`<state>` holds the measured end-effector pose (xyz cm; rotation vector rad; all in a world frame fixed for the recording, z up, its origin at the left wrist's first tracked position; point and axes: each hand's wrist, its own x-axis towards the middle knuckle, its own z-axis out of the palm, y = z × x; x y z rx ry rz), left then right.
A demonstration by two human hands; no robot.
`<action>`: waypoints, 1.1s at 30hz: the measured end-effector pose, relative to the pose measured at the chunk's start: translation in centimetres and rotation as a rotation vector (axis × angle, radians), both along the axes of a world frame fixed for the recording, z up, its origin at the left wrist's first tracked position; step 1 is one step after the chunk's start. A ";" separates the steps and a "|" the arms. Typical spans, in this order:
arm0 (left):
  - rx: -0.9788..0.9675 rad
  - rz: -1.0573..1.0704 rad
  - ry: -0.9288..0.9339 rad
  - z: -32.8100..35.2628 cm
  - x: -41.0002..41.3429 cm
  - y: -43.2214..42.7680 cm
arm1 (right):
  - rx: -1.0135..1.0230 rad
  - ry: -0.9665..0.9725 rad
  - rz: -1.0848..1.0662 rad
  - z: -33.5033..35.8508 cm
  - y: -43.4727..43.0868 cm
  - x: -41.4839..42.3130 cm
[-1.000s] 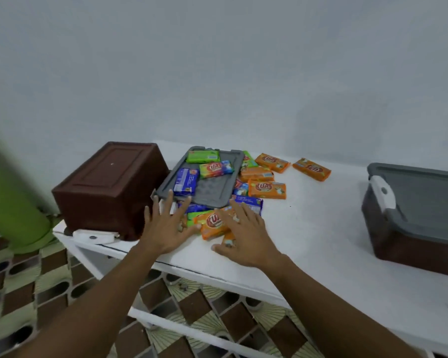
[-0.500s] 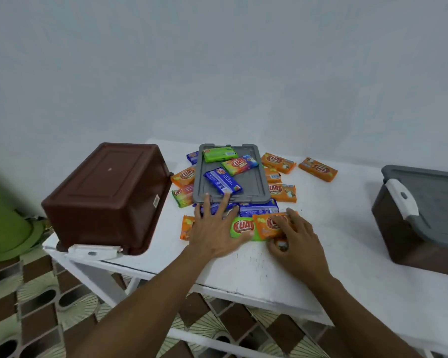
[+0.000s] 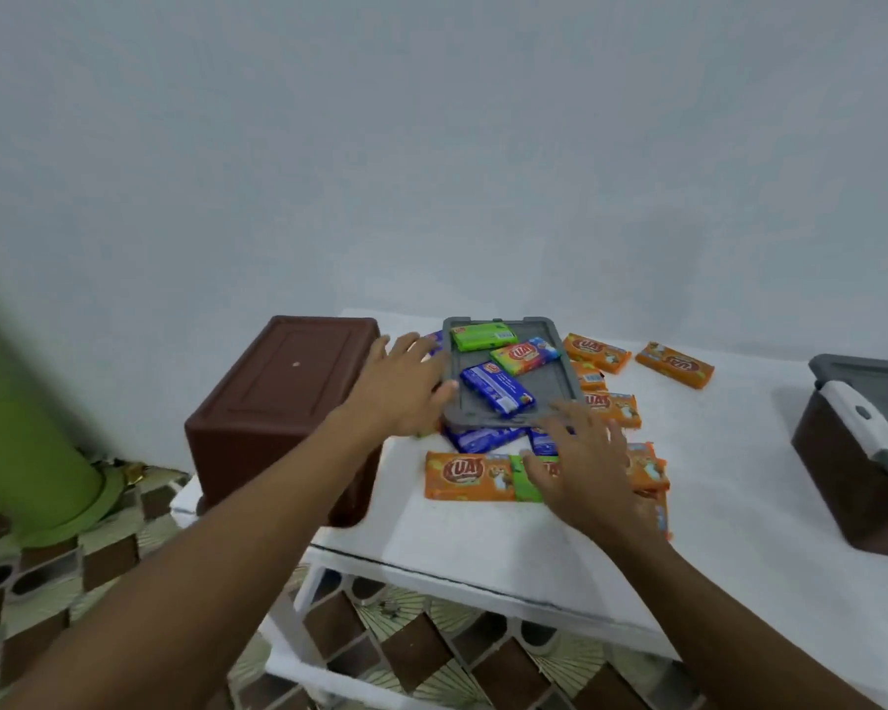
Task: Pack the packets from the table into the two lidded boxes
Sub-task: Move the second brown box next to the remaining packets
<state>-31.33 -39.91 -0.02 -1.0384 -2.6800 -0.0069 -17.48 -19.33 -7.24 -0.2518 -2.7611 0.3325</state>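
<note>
Change vs half a second ago: both hands have come off the near packets where they lay flat.

- Left hand point(image 3: 401, 386) has moved up and away. It now sits between the upturned box point(image 3: 283, 397) and the grey lid point(image 3: 549, 386). Fingers are straight and spread, and the thumb is at the lid's left edge. It has no grip on anything that I can see.
- Right hand point(image 3: 580, 468) has shifted toward the lid's near right corner, fingertips just at it. Fingers are spread and nothing is pinched. I can't tell if the palm rests on the packets under it or hovers.
- The orange packet point(image 3: 465, 475) just left of the right hand is now uncovered. A green packet point(image 3: 526, 479) is half under that hand.

Where the packets are:
- Three are on the lid between the hands: green point(image 3: 483, 336), a multicolour one point(image 3: 524, 355) and blue point(image 3: 498, 387).
- Blue ones point(image 3: 478, 438) stick out from under the lid's near edge.
- More orange ones point(image 3: 674, 364) lie beyond and right of the right hand.
- None is in a box.

The closed box point(image 3: 841, 479) is well right of the right hand, with its lid on and its white latch point(image 3: 862, 422) down. All of this is on the white bench point(image 3: 739, 504).

My read: the hands are bracketing the lid, so the lid looks like the next target rather than the packets. It is loaded, so lifting or tilting it will slide those three off. The left box is bottom-up and needs flipping before anything goes in. Packing proper hasn't started.
</note>
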 end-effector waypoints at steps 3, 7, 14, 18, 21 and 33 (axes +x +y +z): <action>0.071 0.030 -0.015 1.7 -3.2 -4.7 | -0.075 0.024 0.108 0.6 -5.1 -1.8; 0.039 0.122 -0.155 2.1 -7.4 -11.9 | -0.141 0.026 0.223 1.6 -12.8 -3.8; -0.071 0.090 -0.296 0.3 -9.2 -15.9 | -0.387 -0.011 0.137 1.2 -20.3 -5.9; -0.067 0.024 -0.353 0.6 -8.4 -14.3 | -0.474 0.105 0.041 0.1 -20.8 -4.4; -0.094 0.014 -0.332 0.5 -7.2 -12.5 | -0.559 0.120 0.008 0.1 -19.4 -3.1; 0.018 0.027 -0.393 1.9 -12.8 -20.3 | -0.760 0.175 0.027 -0.2 -24.1 -3.5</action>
